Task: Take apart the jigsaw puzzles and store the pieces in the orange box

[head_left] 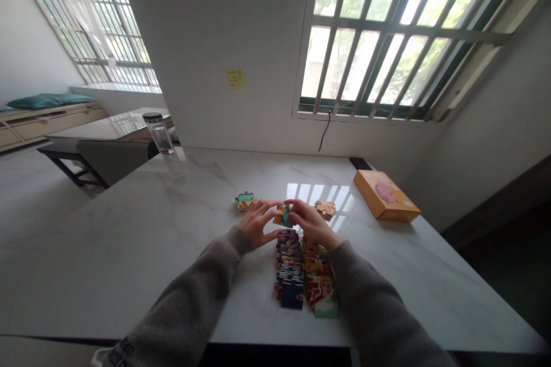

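Note:
Between my two hands, above the marble-patterned table, is a small colourful jigsaw piece (283, 215). My left hand (259, 222) pinches its left side, fingers bent over the top edge. On the other side, my right hand (312, 222) grips it between thumb and fingers. Two long rows of overlapping jigsaw pieces lie just below the hands: a dark row (290, 269) on the left and a red and orange row (319, 281) on the right, partly hidden by my right wrist. Small stacks of pieces sit beyond, one at left (245, 200), one at right (326, 208).
An orange box (386, 195) with a pink picture lies at the right of the table (206, 281), near a black flat object (359, 164). A clear bottle (160, 135) with a dark lid stands at the far left edge. The wall and barred window rise behind.

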{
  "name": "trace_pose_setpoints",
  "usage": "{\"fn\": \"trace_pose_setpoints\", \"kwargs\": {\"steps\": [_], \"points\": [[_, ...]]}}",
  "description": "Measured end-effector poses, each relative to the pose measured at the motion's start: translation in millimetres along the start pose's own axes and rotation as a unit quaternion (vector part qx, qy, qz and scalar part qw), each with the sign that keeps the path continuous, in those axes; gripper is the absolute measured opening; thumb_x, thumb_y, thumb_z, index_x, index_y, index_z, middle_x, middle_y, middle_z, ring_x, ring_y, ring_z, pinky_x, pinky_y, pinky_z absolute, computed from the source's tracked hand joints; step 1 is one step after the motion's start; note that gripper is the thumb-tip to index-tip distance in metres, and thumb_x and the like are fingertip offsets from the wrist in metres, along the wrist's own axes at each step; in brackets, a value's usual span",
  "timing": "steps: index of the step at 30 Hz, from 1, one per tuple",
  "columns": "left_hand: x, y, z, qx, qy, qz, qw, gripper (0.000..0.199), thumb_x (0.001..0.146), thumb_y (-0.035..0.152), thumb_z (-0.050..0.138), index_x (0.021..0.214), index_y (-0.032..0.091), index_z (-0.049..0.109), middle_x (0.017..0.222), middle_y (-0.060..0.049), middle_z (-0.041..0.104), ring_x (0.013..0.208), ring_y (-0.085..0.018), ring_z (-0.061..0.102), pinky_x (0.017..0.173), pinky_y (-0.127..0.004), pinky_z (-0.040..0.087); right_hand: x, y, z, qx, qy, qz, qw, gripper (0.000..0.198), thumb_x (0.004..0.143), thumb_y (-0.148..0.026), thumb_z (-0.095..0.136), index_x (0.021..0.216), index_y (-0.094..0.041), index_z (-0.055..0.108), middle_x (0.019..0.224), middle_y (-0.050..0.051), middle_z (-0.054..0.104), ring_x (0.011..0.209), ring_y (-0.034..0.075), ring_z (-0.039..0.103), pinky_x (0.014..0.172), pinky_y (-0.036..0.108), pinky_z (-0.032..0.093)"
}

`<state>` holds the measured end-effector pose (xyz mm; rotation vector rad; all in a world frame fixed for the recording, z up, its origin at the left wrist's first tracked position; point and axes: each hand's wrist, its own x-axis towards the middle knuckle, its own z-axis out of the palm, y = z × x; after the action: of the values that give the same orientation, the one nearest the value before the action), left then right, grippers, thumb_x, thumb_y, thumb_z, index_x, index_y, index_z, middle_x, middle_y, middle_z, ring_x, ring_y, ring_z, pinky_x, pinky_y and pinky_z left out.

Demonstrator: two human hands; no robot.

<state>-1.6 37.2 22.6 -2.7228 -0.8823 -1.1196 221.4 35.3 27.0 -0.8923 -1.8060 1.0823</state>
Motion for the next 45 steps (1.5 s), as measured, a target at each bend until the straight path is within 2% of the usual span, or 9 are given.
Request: {"fn": "trace_pose_setpoints", "kwargs": {"steps": [4, 9, 18, 23, 26, 30, 36, 40, 45], "points": [[-0.2, -2.3, 0.0, 0.0, 0.0, 0.004, 1.0, 0.016, 0.085, 0.025, 0.062, 0.102, 0.024, 0.062, 0.121, -0.006, 0.065, 0.11, -0.025, 0.057, 0.099, -0.044, 0.044, -0.6, -3.2, 3.9, 0.007, -0.003, -0.013, 1.0, 0.043, 0.092, -0.037, 0.054, 0.131, -0.022, 0.046, 0.074, -0.004, 0.048, 0.066, 0.012, 0.046, 0.062, 0.026, 0.041], [1.0, -17.2, -7.4, 0.048, 0.028, 0.017, 0.998, 0.015, 0.086, 0.027, 0.064, 0.099, 0.024, 0.066, 0.113, -0.005, 0.07, 0.099, -0.022, 0.061, 0.091, -0.04, 0.045, 0.6, -5.2, 4.9, 0.005, 0.057, -0.029, 0.998, 0.039, 0.094, -0.033, 0.05, 0.131, -0.023, 0.046, 0.072, -0.005, 0.044, 0.061, 0.011, 0.042, 0.059, 0.026, 0.039], [-21.3, -94.1, -29.3, 0.121, 0.071, -0.076, 0.987, 0.014, 0.085, 0.026, 0.062, 0.097, 0.022, 0.068, 0.109, -0.004, 0.073, 0.095, -0.022, 0.064, 0.09, -0.04, 0.043, -1.3, 3.6, -4.1, -0.081, 0.097, -0.012, 0.992, 0.03, 0.092, -0.034, 0.048, 0.117, -0.018, 0.057, 0.069, -0.003, 0.05, 0.062, 0.012, 0.048, 0.061, 0.027, 0.042], [-30.3, -115.0, -22.7, 0.132, 0.022, -0.107, 0.985, 0.017, 0.084, 0.025, 0.061, 0.098, 0.023, 0.07, 0.108, -0.004, 0.074, 0.095, -0.022, 0.064, 0.091, -0.039, 0.042, 0.2, 12.7, -15.6, -0.157, 0.107, 0.0, 0.982, 0.029, 0.092, -0.031, 0.046, 0.111, -0.018, 0.062, 0.071, -0.002, 0.056, 0.065, 0.013, 0.051, 0.065, 0.027, 0.042], [-33.4, -117.9, -17.5, 0.133, -0.024, -0.112, 0.984, 0.021, 0.083, 0.026, 0.061, 0.101, 0.025, 0.071, 0.11, -0.004, 0.074, 0.095, -0.023, 0.063, 0.09, -0.039, 0.042, 3.2, 21.2, -27.0, -0.198, 0.111, 0.011, 0.974, 0.028, 0.09, -0.028, 0.046, 0.111, -0.019, 0.063, 0.072, -0.002, 0.057, 0.067, 0.014, 0.053, 0.068, 0.028, 0.043], [-36.7, -120.4, -16.2, 0.127, -0.04, -0.107, 0.985, 0.021, 0.081, 0.027, 0.061, 0.099, 0.025, 0.072, 0.11, -0.005, 0.073, 0.096, -0.024, 0.063, 0.089, -0.039, 0.043, 9.8, 37.9, -35.6, -0.257, 0.082, -0.007, 0.963, 0.027, 0.089, -0.023, 0.047, 0.109, -0.02, 0.064, 0.076, 0.0, 0.06, 0.072, 0.015, 0.056, 0.073, 0.03, 0.046], [-39.7, -121.4, -16.7, 0.101, -0.031, -0.111, 0.988, 0.019, 0.08, 0.024, 0.06, 0.095, 0.025, 0.071, 0.113, -0.005, 0.072, 0.101, -0.024, 0.062, 0.093, -0.041, 0.043, 25.2, 55.4, -33.0, -0.302, 0.033, -0.034, 0.952, 0.023, 0.087, -0.02, 0.057, 0.108, -0.019, 0.064, 0.11, 0.009, 0.06, 0.093, 0.018, 0.058, 0.087, 0.035, 0.047], [-35.8, -109.8, -18.4, 0.12, -0.001, -0.115, 0.986, 0.024, 0.083, 0.024, 0.056, 0.104, 0.022, 0.068, 0.117, -0.008, 0.069, 0.107, -0.025, 0.06, 0.094, -0.042, 0.042, 36.1, 55.7, -32.6, -0.35, -0.009, -0.031, 0.936, 0.023, 0.082, -0.014, 0.062, 0.104, -0.018, 0.065, 0.101, 0.008, 0.062, 0.094, 0.019, 0.057, 0.09, 0.035, 0.046], [-23.8, -81.0, -12.8, 0.091, 0.011, -0.075, 0.993, 0.021, 0.087, 0.022, 0.055, 0.103, 0.021, 0.066, 0.107, -0.007, 0.069, 0.102, -0.023, 0.06, 0.093, -0.04, 0.042, 38.3, 46.2, -35.9, -0.37, -0.059, -0.03, 0.927, 0.031, 0.08, -0.011, 0.063, 0.111, -0.017, 0.06, 0.102, 0.008, 0.059, 0.084, 0.016, 0.059, 0.08, 0.03, 0.048]]}}
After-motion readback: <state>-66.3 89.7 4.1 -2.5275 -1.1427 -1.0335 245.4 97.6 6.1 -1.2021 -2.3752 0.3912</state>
